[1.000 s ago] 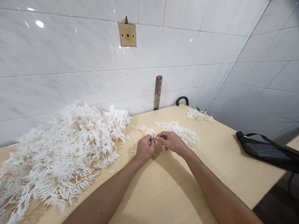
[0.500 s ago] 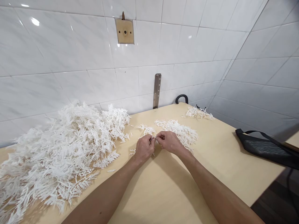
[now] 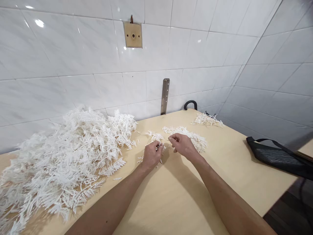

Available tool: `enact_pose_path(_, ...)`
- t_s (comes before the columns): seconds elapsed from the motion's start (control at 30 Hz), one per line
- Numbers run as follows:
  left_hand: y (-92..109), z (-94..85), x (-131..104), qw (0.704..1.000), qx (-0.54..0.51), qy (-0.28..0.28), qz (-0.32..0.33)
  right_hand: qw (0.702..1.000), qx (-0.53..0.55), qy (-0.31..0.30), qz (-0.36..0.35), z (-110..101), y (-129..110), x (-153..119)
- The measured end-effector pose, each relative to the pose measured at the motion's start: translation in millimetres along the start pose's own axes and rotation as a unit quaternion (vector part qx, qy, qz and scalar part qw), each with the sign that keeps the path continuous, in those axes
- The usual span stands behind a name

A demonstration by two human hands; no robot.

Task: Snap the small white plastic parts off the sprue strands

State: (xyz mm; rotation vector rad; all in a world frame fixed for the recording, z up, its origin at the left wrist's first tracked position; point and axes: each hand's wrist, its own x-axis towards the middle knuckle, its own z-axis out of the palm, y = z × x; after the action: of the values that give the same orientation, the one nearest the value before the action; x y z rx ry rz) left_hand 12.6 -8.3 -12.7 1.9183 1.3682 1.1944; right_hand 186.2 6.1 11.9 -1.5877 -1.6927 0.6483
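Note:
My left hand (image 3: 151, 155) is closed in a pinch near the middle of the wooden table (image 3: 171, 202), with a small white piece at its fingertips. To its right, apart from it, my right hand (image 3: 182, 145) has its fingers curled together; anything between them is too small to make out. A large heap of white branching strands (image 3: 70, 156) covers the table's left side. A smaller white pile (image 3: 195, 138) lies just behind my right hand, and a few loose white sprigs (image 3: 154, 134) lie behind my left hand.
At the back right corner lies another small white bunch (image 3: 207, 119), near a black curved handle (image 3: 190, 103). A black mesh bag (image 3: 274, 153) rests on the right edge. Behind the table, a metal bracket (image 3: 165, 96) stands against the tiled wall (image 3: 97, 52).
My right hand has moved away from my left, to the right and slightly up, so the fingertips no longer meet. My left hand keeps its pinch.

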Motion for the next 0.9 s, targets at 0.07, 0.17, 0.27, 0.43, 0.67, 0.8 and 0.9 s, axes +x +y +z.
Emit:
enact_pose_path(0.07, 0, 0.1, 0, 1.0, -0.002, 0.001, 0.008, 0.993, 0.075, -0.095, 0.001, 1, -4, -4)
enact_pose_path(0.17, -2, 0.7, 0, 1.0, 0.007, 0.003, 0.017, 0.982, 0.111, -0.154, -0.003, 5, -6, -7)
enact_pose_path(0.27, -3, 0.9, 1, 1.0, 0.0, 0.008, 0.024, 0.98, 0.113, -0.16, 0.014, 8, -5, -7)
enact_pose_path(0.43, -1, -0.2, 1, 0.999, -0.03, 0.017, 0.032, 0.985, 0.088, -0.149, 0.02, 7, -6, -6)
enact_pose_path(0.67, 0, -0.4, 0, 0.999, -0.019, 0.017, 0.02, 0.995, -0.011, -0.087, -0.052, 8, -13, -9)
enact_pose_path(0.8, 0, 0.1, 1, 0.999, 0.03, 0.016, -0.003, 0.996, -0.021, -0.073, -0.048, 11, -14, -9)
enact_pose_path(0.9, -1, -0.2, 2, 0.998, 0.058, 0.004, 0.0, 0.997, -0.005, -0.074, -0.029, 13, -13, -9)
